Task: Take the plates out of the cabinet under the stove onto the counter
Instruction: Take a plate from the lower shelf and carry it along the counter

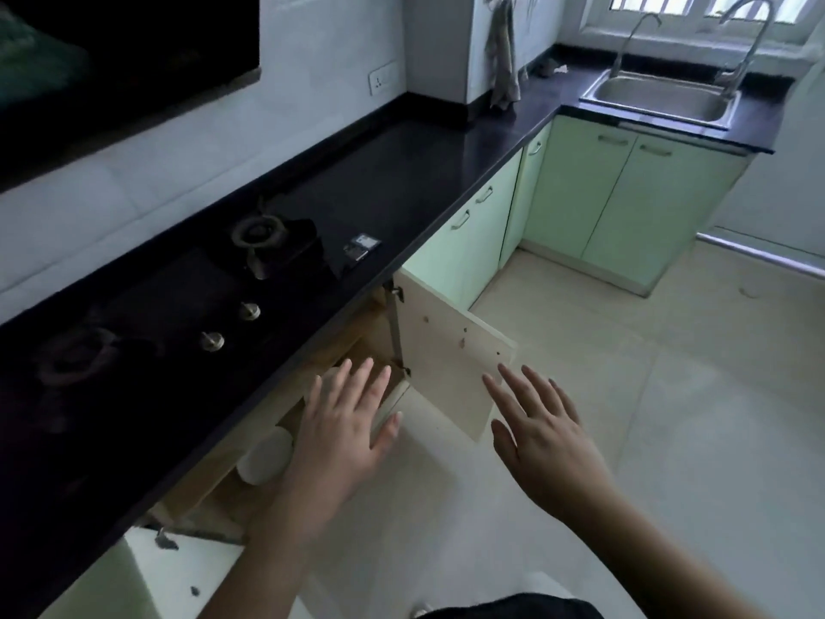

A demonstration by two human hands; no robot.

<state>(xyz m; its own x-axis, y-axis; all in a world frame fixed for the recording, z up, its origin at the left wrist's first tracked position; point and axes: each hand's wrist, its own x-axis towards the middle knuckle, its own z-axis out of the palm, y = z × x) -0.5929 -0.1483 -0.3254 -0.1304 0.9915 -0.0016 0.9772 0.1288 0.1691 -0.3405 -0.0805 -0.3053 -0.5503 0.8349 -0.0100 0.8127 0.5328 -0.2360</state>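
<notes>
Both hands out front with fingers spread flat and holding nothing — left hand (346, 422) hovering over the open cabinet (348, 346) under the stove, right hand (538, 422) in front of the lower edge of the swung-open door (451, 355), hard to say whether touching it. Plates (266, 455) down inside that cabinet, white and round, seemingly stacked, partly hidden by the left hand and the counter edge; can't tell how many. Another pale rounded edge (328, 379) just past the left fingertips, too hidden to name. Up top, black counter (402, 172) with the built-in stove (187, 306) — two burners, two knobs (230, 326) near the front edge. Small dark flat item (361, 246) lying just right of the stove. Further along, mint green cabinet doors (625, 198), steel sink (660, 98) with taps under a window, grey cloth (503, 55) hanging on the wall corner. Pale tiled floor (669, 395) below.
</notes>
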